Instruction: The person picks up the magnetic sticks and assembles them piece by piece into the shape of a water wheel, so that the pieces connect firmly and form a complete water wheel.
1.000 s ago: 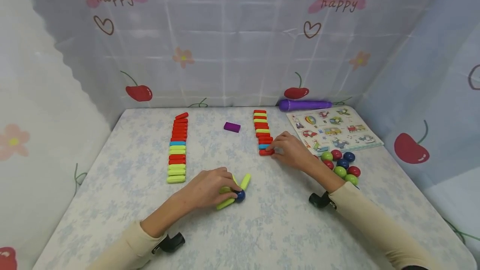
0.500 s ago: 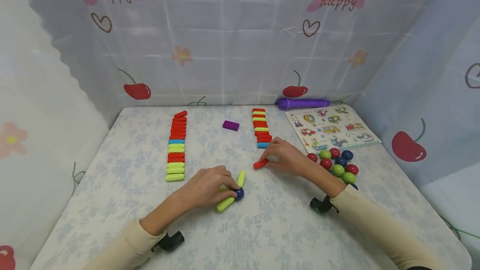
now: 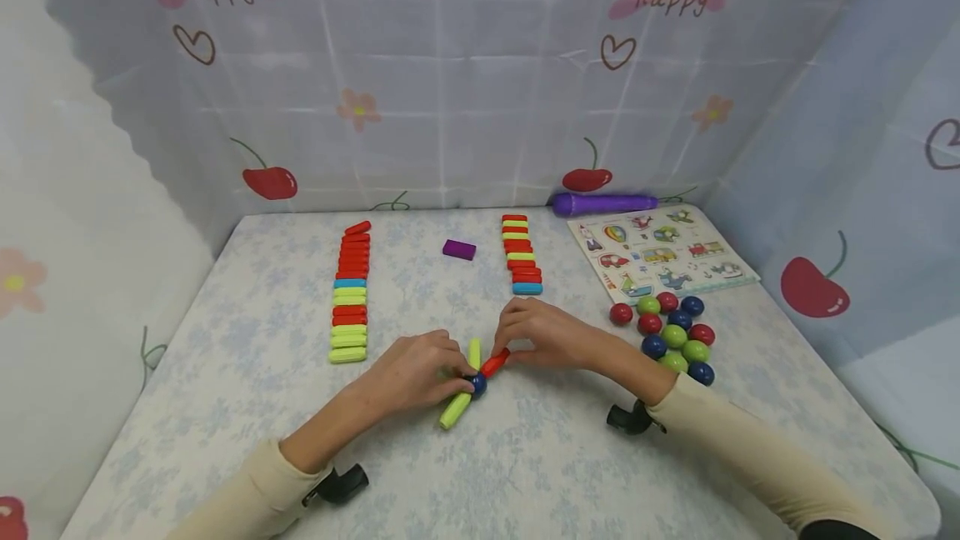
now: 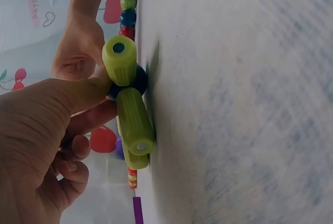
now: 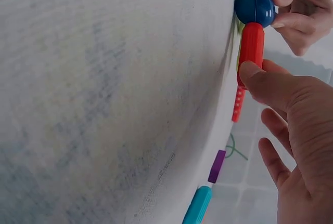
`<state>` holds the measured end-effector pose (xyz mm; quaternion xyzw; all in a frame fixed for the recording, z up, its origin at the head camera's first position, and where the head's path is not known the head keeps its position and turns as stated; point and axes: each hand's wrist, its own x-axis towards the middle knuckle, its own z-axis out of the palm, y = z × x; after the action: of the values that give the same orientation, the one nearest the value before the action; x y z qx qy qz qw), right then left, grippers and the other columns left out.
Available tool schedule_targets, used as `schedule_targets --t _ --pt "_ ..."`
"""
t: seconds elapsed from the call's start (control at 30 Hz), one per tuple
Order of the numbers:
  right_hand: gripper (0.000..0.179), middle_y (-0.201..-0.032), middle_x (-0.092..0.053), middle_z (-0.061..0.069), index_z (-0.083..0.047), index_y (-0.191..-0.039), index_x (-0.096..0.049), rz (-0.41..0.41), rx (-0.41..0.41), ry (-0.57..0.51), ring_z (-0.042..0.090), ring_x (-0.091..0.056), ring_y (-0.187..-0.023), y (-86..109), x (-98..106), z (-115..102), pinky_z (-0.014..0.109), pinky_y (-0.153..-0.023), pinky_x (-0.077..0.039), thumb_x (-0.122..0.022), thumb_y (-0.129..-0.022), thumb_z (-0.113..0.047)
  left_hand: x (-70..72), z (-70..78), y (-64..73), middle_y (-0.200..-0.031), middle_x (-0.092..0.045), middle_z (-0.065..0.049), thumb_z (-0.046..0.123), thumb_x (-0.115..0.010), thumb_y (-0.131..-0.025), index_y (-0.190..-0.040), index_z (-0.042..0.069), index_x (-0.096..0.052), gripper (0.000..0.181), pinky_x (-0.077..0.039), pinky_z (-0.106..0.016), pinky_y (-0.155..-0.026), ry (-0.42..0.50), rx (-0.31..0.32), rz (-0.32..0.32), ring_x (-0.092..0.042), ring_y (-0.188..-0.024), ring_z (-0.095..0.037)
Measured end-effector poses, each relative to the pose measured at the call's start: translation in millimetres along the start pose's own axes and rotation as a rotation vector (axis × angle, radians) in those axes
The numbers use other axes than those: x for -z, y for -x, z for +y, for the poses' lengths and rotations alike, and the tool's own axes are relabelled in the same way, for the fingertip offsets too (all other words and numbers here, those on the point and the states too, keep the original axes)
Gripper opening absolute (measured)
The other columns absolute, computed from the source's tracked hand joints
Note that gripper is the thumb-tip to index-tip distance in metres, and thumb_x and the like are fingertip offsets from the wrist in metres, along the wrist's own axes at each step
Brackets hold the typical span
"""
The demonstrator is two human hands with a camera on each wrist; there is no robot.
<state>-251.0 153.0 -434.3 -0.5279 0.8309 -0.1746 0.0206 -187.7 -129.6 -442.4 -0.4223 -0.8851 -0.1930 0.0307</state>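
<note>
My left hand point(image 3: 420, 369) pinches a dark blue ball point(image 5: 254, 9) between thumb and fingertips, low over the table. Several yellow-green magnetic sticks point(image 4: 135, 122) stick out from the ball at different angles; round inserts show in two of their ends. On the ball's right, my right hand point(image 3: 543, 336) holds a red magnetic stick point(image 5: 252, 44) between thumb and forefinger. The red stick's front end meets the ball in the right wrist view. The other fingers of the right hand are loosely bent away from it.
A long column of coloured sticks point(image 3: 349, 294) lies at left, a shorter column point(image 3: 519, 255) beyond the right hand. Between them is a purple block point(image 3: 459, 250). Red, green and blue balls point(image 3: 675, 337) cluster at right, before a picture board point(image 3: 663, 252) and a purple baton-like object point(image 3: 603, 204).
My right hand has drawn the red stick from the near end of the right column and brought it toward me and left to the blue ball. The left hand keeps hold of the ball.
</note>
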Motion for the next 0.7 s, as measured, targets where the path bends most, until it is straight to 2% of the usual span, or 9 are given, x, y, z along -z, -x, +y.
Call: schedule_targets --t 0.2,0.47,0.57,0.7 --pt "0.019 -0.111 -0.077 -0.015 -0.026 -0.111 -0.083 0.003 0.007 0.001 0.013 -0.059 -0.113 -2.3 -4 1 0.036 -0.099 -0.053 -0.087 -0.093 -0.018 -1.3 1.7 0.5 -0.087 -0.073 0.012 0.036 -0.089 -0.091 -0.102 0.02 -0.087 0.02 -0.044 -0.016 -0.061 -0.019 -0.003 0.018 -0.055 -0.081 -0.004" --pt "0.02 -0.113 -0.076 -0.014 -0.025 -0.113 -0.084 -0.021 -0.005 -0.035 0.013 -0.058 -0.114 -1.5 1 5 0.038 -0.1 -0.053 -0.086 -0.094 -0.019 -0.5 3.8 -0.2 -0.084 -0.071 0.013 0.037 -0.089 -0.091 -0.1 0.02 -0.087 0.02 -0.043 -0.016 -0.059 -0.033 0.003 0.018 -0.052 -0.078 -0.003" --pt "0.021 -0.113 -0.077 -0.009 -0.021 -0.115 -0.084 0.032 -0.062 0.003 0.016 -0.061 -0.113 -0.4 7 16 0.041 -0.099 -0.054 -0.086 -0.094 -0.02 -1.0 4.2 0.0 -0.082 -0.068 0.014 0.039 -0.089 -0.091 -0.099 0.02 -0.086 0.021 -0.042 -0.017 -0.057 -0.033 0.02 0.017 -0.05 -0.076 -0.003" --pt "0.022 -0.113 -0.078 0.002 -0.012 -0.114 -0.084 0.149 -0.238 0.124 0.025 -0.063 -0.113 3.7 15 39 0.046 -0.1 -0.055 -0.088 -0.092 -0.013 -2.1 5.3 0.2 -0.079 -0.063 0.016 0.041 -0.089 -0.09 -0.095 0.021 -0.085 0.021 -0.041 -0.018 -0.055 -0.026 0.041 0.018 -0.048 -0.075 -0.002"
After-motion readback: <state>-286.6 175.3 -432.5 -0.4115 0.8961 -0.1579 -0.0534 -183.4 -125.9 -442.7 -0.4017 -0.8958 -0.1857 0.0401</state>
